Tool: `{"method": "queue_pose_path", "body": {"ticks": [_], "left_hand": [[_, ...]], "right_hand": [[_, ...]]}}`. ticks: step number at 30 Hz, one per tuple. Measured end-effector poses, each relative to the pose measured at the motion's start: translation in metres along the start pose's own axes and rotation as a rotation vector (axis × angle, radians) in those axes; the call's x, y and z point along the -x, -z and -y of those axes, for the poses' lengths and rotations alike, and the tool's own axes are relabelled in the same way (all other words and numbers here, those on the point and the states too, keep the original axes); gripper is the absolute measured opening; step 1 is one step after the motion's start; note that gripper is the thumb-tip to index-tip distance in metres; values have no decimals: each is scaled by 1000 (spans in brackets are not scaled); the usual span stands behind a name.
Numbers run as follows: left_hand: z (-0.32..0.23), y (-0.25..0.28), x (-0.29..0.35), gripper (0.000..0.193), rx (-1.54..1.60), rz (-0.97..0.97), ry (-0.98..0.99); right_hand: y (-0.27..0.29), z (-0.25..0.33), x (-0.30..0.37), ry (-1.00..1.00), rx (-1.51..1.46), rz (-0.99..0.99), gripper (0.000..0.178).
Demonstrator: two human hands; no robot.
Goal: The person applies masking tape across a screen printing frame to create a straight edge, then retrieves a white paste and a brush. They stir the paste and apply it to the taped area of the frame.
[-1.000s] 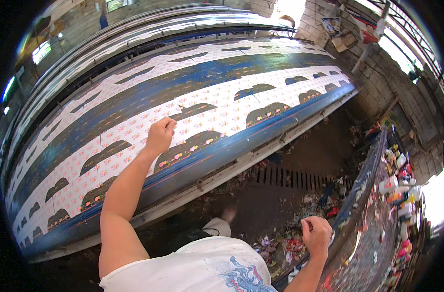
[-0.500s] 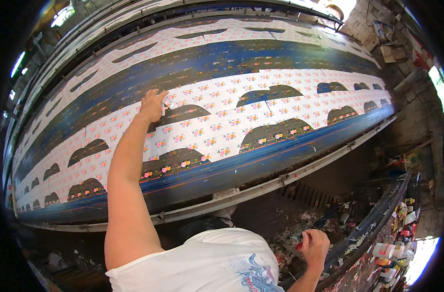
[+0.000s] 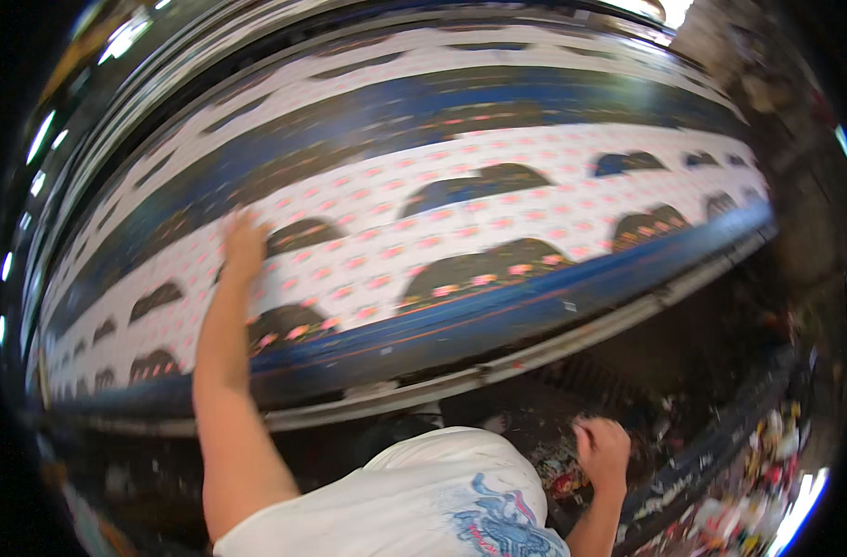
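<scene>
A long white cloth (image 3: 368,209) with a pink flower print lies flat on a blue and dark table (image 3: 386,353). Dark, rounded cut-out shapes run along it in rows. My left arm stretches forward over the cloth, and my left hand (image 3: 244,239) is at its far edge, beside one dark cut-out (image 3: 303,236). Motion smears its fingers, so whether they grip anything does not show. Down by my right side, away from the table, my right hand (image 3: 604,449) is closed with curled fingers. Whatever may be inside it is hidden.
A pale rail (image 3: 461,373) runs along the table's near edge. Beyond a dark band lies another printed strip (image 3: 423,46). Scraps litter the floor, and at right a cluttered shelf (image 3: 749,492) holds several bottles and containers, blurred.
My left hand has shifted left along the cloth's far edge, away from the cut-out it was touching. The view has moved and blurred. My right hand stays closed at my side.
</scene>
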State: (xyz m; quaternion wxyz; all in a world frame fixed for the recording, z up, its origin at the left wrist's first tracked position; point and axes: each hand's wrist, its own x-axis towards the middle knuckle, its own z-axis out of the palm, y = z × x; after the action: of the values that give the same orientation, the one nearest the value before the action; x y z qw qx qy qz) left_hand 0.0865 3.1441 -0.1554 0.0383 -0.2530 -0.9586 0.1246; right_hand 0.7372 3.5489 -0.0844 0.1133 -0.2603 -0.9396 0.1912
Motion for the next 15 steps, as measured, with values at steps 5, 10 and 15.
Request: {"method": "queue_pose_path", "body": {"ticks": [5,10,15], "left_hand": [[34,-18,5,75,160,-591,-2],[-121,33,7,74,108,-232,304],[-302,82,1,70,292,-419,-162]], "right_hand": [[33,-72,-19,145,31,-55,9],[73,-150,24,-2,19,-113,8],[114,-226,62,-84,59,-315,10]]}}
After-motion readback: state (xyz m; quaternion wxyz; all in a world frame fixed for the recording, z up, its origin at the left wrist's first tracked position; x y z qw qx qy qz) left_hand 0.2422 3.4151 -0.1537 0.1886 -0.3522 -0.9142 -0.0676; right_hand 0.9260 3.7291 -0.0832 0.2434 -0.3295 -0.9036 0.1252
